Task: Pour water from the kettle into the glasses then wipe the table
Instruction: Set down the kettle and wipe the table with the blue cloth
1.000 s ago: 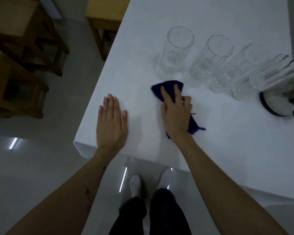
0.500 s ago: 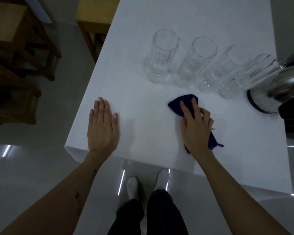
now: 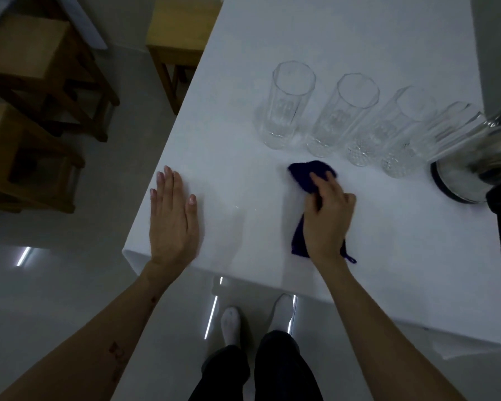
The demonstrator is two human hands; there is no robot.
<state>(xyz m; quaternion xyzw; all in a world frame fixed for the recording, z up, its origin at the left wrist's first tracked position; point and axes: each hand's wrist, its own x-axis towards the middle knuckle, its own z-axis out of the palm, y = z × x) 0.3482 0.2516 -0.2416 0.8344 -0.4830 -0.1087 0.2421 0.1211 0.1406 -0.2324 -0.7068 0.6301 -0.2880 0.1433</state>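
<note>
Where right hand (image 3: 327, 224) fingers clutch it: dark blue cloth (image 3: 311, 175), bunched; left hand (image 3: 172, 221) fingers flat.

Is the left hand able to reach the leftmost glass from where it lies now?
Probably yes. The left hand lies flat on the table, holding nothing, and only bare tabletop lies between it and the leftmost glass. The cloth lies off to the side.

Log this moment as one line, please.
phase: wiping | right hand: holds dark cloth on table | left hand: flat on table
</note>
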